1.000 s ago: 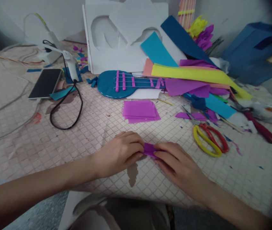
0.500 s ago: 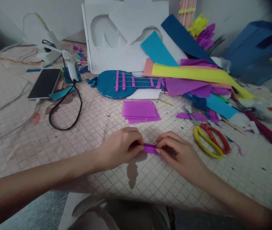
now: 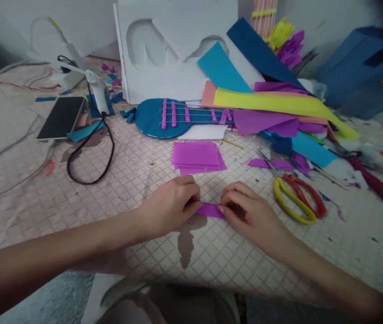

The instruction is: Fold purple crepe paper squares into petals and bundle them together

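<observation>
"Diamond-patterned tablecloth (image 3: 208, 258) stretches from the purple strip (image 3: 211, 210) to its near edge at six o'clock."

"How does the strip point?"

"Its long axis goes almost from nine to three. Left hand (image 3: 169, 204) pinches one end with thumb and fingers, right hand (image 3: 254, 218) the other."

"And materials?"

"Thin, smooth sheet. Similar rectangular sheets (image 3: 196, 155) are stacked toward twelve; yellow-and-red-handled scissors (image 3: 278, 194) toward three."

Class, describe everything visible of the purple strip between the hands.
The purple strip is narrow, apparently of paper, with a darker line along its far edge. It runs roughly crosswise, one end pinched by the left hand, the other by the right hand; both ends are hidden. It is nearer the camera than the purple sheets; whether it touches the tablecloth is unclear.
</observation>
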`<state>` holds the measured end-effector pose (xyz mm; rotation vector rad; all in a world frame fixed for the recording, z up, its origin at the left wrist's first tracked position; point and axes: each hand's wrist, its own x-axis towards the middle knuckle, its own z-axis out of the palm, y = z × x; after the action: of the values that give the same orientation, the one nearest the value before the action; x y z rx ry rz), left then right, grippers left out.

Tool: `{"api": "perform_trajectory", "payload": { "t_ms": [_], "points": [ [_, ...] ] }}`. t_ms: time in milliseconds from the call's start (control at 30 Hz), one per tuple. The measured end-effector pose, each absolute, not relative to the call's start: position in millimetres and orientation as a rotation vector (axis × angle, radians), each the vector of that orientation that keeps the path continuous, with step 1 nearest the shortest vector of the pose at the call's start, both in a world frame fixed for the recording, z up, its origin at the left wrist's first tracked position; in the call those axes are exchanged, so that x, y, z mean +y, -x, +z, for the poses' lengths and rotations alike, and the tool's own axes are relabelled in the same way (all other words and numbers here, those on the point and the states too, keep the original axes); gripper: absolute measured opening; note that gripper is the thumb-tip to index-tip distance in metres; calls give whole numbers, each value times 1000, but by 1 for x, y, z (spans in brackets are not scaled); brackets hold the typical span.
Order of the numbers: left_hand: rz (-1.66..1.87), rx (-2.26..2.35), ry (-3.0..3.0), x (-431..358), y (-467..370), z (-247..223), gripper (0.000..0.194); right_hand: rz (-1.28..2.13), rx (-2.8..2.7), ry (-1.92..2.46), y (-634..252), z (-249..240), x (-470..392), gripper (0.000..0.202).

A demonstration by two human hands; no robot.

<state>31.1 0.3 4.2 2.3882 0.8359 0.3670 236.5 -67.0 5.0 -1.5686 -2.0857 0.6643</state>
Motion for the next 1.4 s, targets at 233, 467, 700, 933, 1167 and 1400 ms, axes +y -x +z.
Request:
{"api": "perform_trajectory", "payload": {
  "t_ms": [233, 467, 700, 933, 1167, 1400],
  "points": [
    [351, 875, -2454, 0, -33, 4, 11, 622, -2089, 1619, -235, 1, -67, 13],
    [316, 901, -2494, 0, -35, 1, 13, 624, -2081, 1620, -233, 1, -66, 14],
    [319, 917, -2469, -1, -34, 1, 10, 645, -2054, 1643, -234, 0, -66, 13],
    [330, 911, -2398, 4, -34, 0, 5, 734, -2150, 1650, -239, 3, -59, 10],
    [340, 913, -2349, 6, -35, -1, 6, 746, -2209, 1622, -238, 9, -55, 13],
    [328, 818, -2151, 13, -35, 11, 26, 735, -2127, 1555, -235, 14, -57, 12]
  ]
}}
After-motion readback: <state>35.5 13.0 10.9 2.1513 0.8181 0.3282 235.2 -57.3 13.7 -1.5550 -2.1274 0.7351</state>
